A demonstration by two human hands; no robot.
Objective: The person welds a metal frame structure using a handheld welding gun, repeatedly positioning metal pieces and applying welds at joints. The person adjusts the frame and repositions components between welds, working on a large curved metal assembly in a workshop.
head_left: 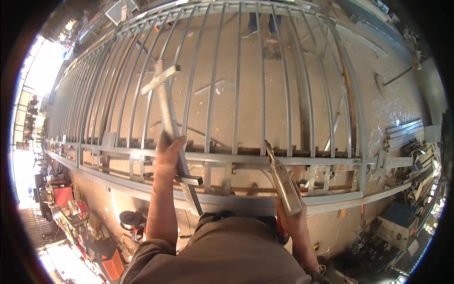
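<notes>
My left hand (168,154) is wrapped round a long square metal tube (165,106), tilted across the near side of a metal frame of parallel bars (262,94). Short crosspieces sit on this tube: one upper crosspiece (161,79) lies beyond my hand, and a lower crosspiece (189,180) is just below it. In my right hand (294,217) is a long tan-grey tool with a pointed tip (283,187), its point directed away from me over the frame's near rail. My fingers under the tool are mostly hidden, so its exact kind is unclear.
The frame's near rail (250,201) runs in front of my body. Another person's legs (262,23) stand beyond the far side. A dark cable reel (131,220) and an orange box (112,265) lie at left. At right are a blue-topped box (399,217) and stacked metal pieces (404,135).
</notes>
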